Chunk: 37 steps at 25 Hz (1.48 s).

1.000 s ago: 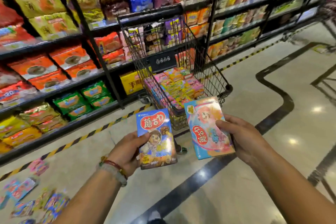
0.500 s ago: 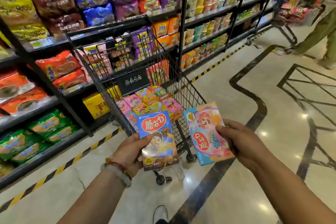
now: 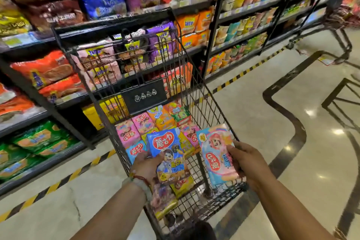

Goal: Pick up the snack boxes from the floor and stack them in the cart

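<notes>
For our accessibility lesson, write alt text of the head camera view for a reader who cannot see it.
A person holds two snack boxes over a wire shopping cart: the left hand grips a blue box, the right hand a pink box. More boxes lie stacked in the cart, which stands beside shelves of snack bags.

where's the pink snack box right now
In the head view, the pink snack box is held in the right hand, over the cart's right rim, beside the blue box.
</notes>
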Motion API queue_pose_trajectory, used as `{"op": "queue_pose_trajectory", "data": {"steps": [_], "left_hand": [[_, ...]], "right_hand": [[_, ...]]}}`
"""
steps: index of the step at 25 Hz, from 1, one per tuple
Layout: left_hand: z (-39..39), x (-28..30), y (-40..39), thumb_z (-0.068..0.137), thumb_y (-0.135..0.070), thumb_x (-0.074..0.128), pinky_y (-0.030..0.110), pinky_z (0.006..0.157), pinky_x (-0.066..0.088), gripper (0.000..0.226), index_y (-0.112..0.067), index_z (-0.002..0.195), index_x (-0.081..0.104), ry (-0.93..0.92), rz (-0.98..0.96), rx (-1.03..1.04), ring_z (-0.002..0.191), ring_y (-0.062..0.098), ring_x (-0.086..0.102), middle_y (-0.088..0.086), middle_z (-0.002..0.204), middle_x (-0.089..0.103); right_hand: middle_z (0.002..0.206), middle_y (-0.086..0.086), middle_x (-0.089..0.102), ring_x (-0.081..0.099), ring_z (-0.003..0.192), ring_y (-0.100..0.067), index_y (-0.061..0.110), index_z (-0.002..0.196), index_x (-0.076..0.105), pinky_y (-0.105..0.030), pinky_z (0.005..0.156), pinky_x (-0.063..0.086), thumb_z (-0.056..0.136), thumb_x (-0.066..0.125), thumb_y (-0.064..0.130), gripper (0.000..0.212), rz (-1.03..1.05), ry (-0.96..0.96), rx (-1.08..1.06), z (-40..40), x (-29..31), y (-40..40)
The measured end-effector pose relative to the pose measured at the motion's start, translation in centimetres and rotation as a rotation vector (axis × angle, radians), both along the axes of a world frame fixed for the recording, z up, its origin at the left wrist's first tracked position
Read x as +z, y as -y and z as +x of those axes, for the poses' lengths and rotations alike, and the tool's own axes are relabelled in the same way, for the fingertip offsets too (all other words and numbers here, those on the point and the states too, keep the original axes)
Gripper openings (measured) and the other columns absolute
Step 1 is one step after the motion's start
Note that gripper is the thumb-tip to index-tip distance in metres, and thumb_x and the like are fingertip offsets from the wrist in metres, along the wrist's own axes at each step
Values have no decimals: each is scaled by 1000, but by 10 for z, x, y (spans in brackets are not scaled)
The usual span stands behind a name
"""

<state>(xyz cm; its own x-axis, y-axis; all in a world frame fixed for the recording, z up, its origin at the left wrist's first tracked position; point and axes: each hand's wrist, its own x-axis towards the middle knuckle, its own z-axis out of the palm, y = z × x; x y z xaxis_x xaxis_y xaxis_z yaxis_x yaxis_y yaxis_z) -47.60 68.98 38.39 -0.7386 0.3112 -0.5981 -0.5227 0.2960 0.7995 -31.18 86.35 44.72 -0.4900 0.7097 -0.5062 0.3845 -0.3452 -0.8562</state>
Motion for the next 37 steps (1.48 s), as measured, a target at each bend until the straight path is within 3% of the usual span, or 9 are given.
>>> {"op": "queue_pose_trajectory", "data": {"steps": [4,7,9,14,21,23,28,32,37], "left_hand": [[-31,-37,-51,79,-21,76,41,83,51,26,-1,93,67,-42,-152,36,81,25,63,11,99,67],[-58,-83,-91,86,-18,67,26,76,39,36,2,116,59,-5,-286,37,101,28,59,15,114,60],[-70,-115,-113,87,-27,66,24,76,42,46,-2,124,55,26,-341,-20,117,30,54,14,127,56],[-91,-175,-150,77,-36,73,31,71,46,17,-27,67,64,-44,-491,-53,86,25,65,5,80,66],[-86,-203,-161,89,-36,56,37,86,41,51,-2,127,53,-460,-836,-305,111,35,52,18,119,59],[-77,-211,-159,80,-35,47,42,91,42,55,-2,124,55,-651,-856,-439,107,35,54,20,117,62],[-81,-215,-155,73,-53,38,43,99,33,59,-18,108,71,-670,-914,-846,109,31,63,5,117,67],[-97,-218,-160,50,-52,79,50,78,53,70,-11,106,72,-587,-892,-868,100,37,65,14,112,68],[-107,-204,-170,89,-51,53,39,115,13,77,-24,150,14,-482,-926,-880,145,27,4,3,158,5]], "right_hand": [[86,-2,70,68,85,-24,13,110,68,-30,69,51,90,57,19,24,228,117,107,-68,-72,-52],[116,-10,65,59,108,-28,12,123,61,-26,70,36,92,54,22,33,418,320,224,-113,-133,-91],[117,-12,65,59,106,-29,14,125,58,-29,73,39,94,51,21,33,555,429,261,-135,-166,-105],[101,-8,67,62,93,-31,20,113,59,-32,69,46,92,46,21,25,704,574,334,-175,-235,-121],[123,-18,58,54,113,-36,2,127,52,-43,90,48,77,60,7,50,886,556,529,-184,-276,-119],[122,-20,59,57,112,-37,3,128,52,-48,87,51,64,75,2,68,947,523,648,-172,-289,-116],[117,-14,65,63,107,-32,1,115,65,-47,76,56,76,41,17,48,1041,406,788,-195,-299,-120],[115,-16,66,64,105,-34,-1,111,66,-48,79,54,67,57,11,47,1046,386,870,-204,-302,-122],[101,-14,68,66,91,-34,3,98,69,-39,76,55,72,41,19,41,983,452,960,-213,-282,-129]]}}
